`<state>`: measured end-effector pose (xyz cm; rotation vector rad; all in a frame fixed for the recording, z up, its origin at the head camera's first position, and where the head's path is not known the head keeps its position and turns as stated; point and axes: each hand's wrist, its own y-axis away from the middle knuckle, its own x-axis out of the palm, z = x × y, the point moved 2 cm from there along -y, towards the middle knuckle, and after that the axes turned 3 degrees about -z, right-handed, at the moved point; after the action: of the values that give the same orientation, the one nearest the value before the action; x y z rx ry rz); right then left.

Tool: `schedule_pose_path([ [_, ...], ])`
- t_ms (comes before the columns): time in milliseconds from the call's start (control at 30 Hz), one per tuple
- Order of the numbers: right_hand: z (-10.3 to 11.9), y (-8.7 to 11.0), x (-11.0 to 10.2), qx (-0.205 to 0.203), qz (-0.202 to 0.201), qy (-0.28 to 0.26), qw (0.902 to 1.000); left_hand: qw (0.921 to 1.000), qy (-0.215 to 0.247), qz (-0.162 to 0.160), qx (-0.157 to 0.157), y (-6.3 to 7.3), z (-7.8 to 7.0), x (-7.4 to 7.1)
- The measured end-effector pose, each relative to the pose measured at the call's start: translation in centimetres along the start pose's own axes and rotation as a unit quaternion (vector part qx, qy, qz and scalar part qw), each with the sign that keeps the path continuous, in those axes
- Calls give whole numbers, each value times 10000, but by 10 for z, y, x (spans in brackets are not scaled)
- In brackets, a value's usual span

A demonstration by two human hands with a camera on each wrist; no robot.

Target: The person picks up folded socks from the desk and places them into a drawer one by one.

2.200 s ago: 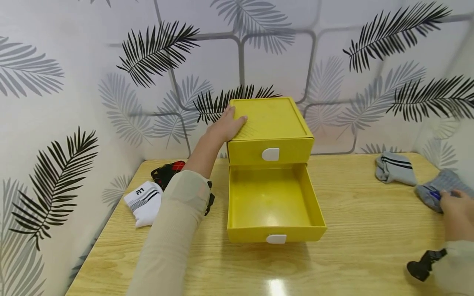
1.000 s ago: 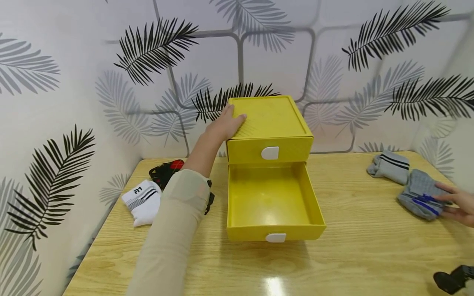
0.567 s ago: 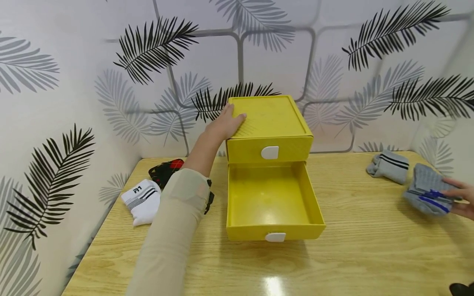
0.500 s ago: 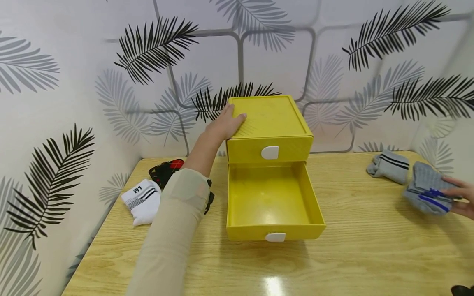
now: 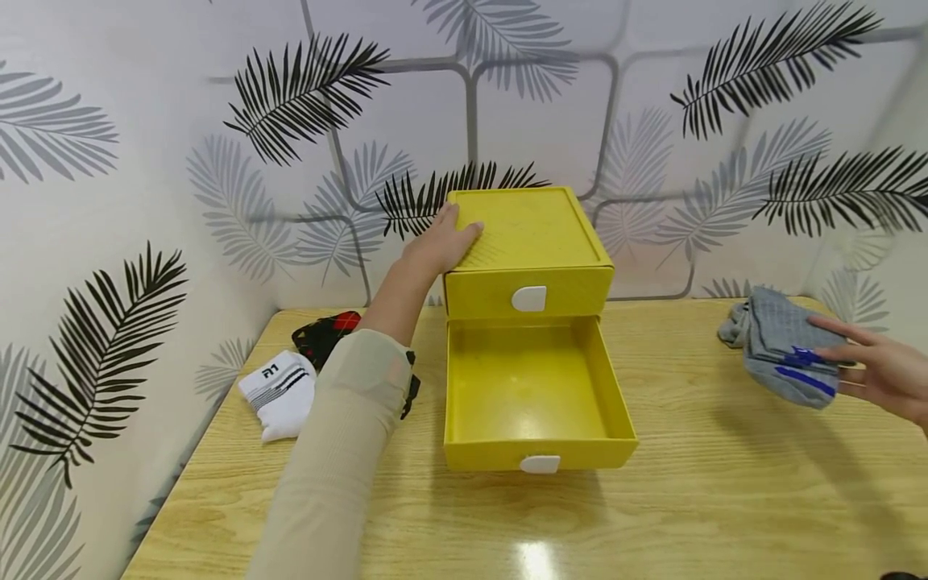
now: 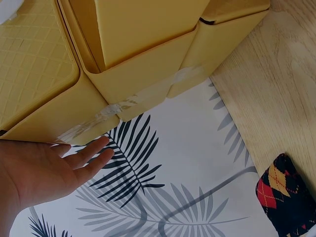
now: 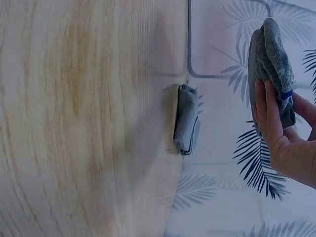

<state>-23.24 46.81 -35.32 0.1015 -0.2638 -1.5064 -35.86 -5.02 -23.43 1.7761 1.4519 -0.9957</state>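
My left hand (image 5: 438, 246) rests on the top left edge of a yellow two-drawer box (image 5: 536, 225), fingers extended. The box's upper drawer is closed, and its lower drawer (image 5: 540, 457) is pulled out with nothing inside. At the right, my right hand (image 5: 888, 370) pinches a folded grey sock (image 5: 783, 330) with blue marks, thumb on one face and fingers on the other in the right wrist view. The held sock is raised above the table, its shadow below. Partly hidden behind it lies a light grey striped sock (image 7: 186, 121).
Left of the box lie a white sock (image 5: 279, 395) with black stripes and a dark argyle sock (image 6: 286, 197), partly covered by my left arm in the head view. The wooden table (image 5: 696, 483) meets leaf-patterned walls at the back and left.
My right hand has taken hold of the grey sock with blue marks, lifted it and carried it left, in front of the striped sock. The left hand stays on the box.
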Motion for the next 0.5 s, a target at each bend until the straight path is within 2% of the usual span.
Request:
schedule_pose_path([
  [233,14,1,38,-150,148,819,9964,10000,-24,-7,3,-1,1,1],
  [500,29,13,83,-434,629,1419,9869,10000,-8,-4,26,0,0,0],
])
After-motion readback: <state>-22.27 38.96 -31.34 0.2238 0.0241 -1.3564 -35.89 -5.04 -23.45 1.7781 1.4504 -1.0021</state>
